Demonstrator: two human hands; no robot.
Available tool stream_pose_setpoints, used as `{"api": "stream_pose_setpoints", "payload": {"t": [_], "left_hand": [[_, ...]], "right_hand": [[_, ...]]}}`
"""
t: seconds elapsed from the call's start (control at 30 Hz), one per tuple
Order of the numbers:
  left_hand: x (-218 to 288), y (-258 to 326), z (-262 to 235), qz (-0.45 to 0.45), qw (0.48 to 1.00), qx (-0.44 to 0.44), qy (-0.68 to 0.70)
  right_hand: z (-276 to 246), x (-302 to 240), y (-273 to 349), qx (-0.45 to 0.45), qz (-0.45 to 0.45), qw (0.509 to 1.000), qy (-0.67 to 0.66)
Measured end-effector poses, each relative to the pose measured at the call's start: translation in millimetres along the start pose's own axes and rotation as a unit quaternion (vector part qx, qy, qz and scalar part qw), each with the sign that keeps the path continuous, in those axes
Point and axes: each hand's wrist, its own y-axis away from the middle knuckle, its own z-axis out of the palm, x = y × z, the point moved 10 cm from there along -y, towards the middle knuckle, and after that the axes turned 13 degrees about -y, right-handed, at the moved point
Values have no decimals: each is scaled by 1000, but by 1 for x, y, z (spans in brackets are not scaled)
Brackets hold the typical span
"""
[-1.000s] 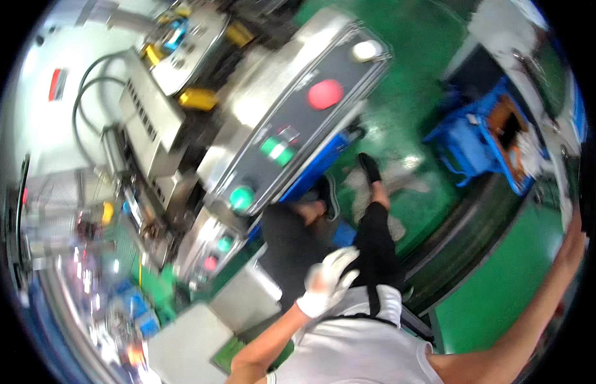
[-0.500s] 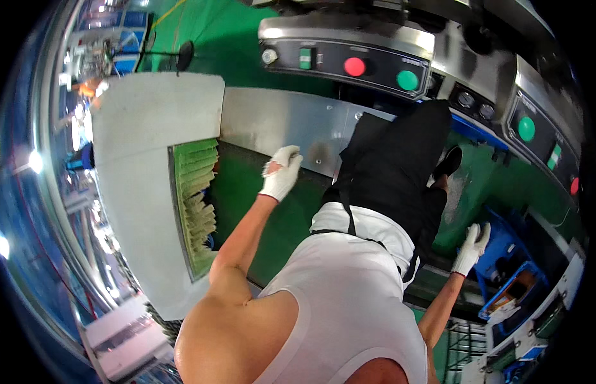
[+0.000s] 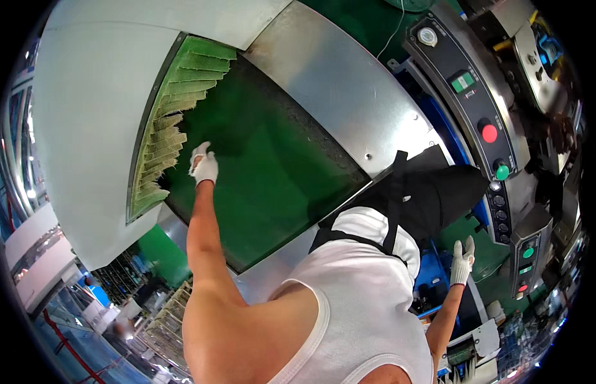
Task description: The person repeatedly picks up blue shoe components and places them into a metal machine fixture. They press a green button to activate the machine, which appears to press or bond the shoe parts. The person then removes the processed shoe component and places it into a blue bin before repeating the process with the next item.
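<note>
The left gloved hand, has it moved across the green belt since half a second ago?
Yes. The left hand has moved from the grey metal plate toward the stacked green sheets.

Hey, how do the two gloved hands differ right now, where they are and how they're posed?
The left hand is stretched far forward over the green belt, close to the stack of greenish sheets; the right hand hangs low at the person's side near the control panel. The left hand looks curled, while the right hand is open with its fingers spread. Both wear white work gloves, and neither plainly holds anything.
</note>
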Motion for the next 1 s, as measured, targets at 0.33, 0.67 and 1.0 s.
{"api": "stream_pose_setpoints", "payload": {"t": [0.33,0.67,1.0], "left_hand": [[-91,-213,17,-54,942,-22,-331],[-68,-312,-2,-27,965,-60,-253],[-85,-316,-21,28,923,-88,-373]], "right_hand": [[-43,-2,-85,-45,-48,991,117],[-127,63,87,93,143,931,324],[-125,122,242,159,355,917,85]]}}
